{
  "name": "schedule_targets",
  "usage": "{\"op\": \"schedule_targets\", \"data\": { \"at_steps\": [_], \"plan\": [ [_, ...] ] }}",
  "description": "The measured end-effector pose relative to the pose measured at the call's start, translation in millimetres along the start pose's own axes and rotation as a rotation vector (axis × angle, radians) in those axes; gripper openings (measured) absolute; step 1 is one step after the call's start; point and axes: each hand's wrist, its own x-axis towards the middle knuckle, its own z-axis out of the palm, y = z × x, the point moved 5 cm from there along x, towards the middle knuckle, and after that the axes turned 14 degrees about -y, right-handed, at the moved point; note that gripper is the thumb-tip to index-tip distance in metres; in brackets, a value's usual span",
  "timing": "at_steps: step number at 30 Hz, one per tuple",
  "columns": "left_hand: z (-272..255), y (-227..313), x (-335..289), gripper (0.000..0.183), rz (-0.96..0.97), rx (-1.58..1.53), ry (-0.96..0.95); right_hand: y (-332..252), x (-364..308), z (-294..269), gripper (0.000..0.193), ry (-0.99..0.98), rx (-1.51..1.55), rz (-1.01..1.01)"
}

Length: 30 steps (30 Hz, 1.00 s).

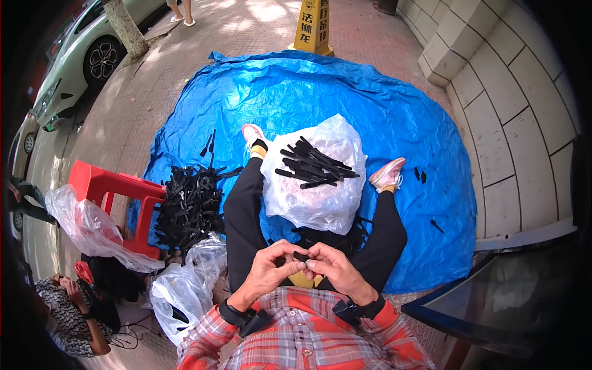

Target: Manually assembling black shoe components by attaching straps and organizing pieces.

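In front of my lap, my left hand [270,267] and my right hand [336,269] meet with fingers pinched on a small black piece [300,256]. Its ends are covered by my fingers, so its exact kind cannot be made out. Beyond them, a stuffed translucent plastic bag [313,206] sits between my outstretched legs. A bunch of slim black strips [314,165] lies on top of it. More black pieces [354,239] show in the shade between the bag and my hands. To the left of my leg is a big heap of black strips [187,206].
A blue tarp [425,209] spreads under me, with a few loose black pieces [420,176] at right. Left stand a red plastic stool [145,216] and crumpled clear bags [182,293]. Another person [71,314] is at lower left. A dark glossy panel [493,302] juts in at lower right.
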Motion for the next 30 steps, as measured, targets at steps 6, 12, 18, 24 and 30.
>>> {"op": "schedule_targets", "data": {
  "at_steps": [6, 12, 18, 24, 30],
  "plan": [
    [-9.5, -7.1, -2.2, 0.015, -0.072, 0.101, 0.024, -24.2, -0.2, 15.3, 0.023, -0.006, -0.202, -0.062],
    [-4.9, -8.5, -5.0, 0.018, -0.096, 0.027, 0.041, -11.9, 2.4, 13.0, 0.024, 0.026, 0.037, -0.016],
    [3.1, -5.5, -4.6, 0.021, 0.042, 0.149, 0.024, 2.4, -1.2, 1.2, 0.016, 0.098, 0.291, 0.026],
    [7.5, -3.6, -2.3, 0.023, 0.117, 0.172, 0.006, 1.7, -5.3, -4.5, 0.009, 0.044, 0.358, -0.005],
    [7.7, 9.2, 0.3, 0.022, 0.127, 0.269, -0.086, -4.8, -6.8, -9.7, 0.019, -0.008, 0.266, 0.072]
  ]
}}
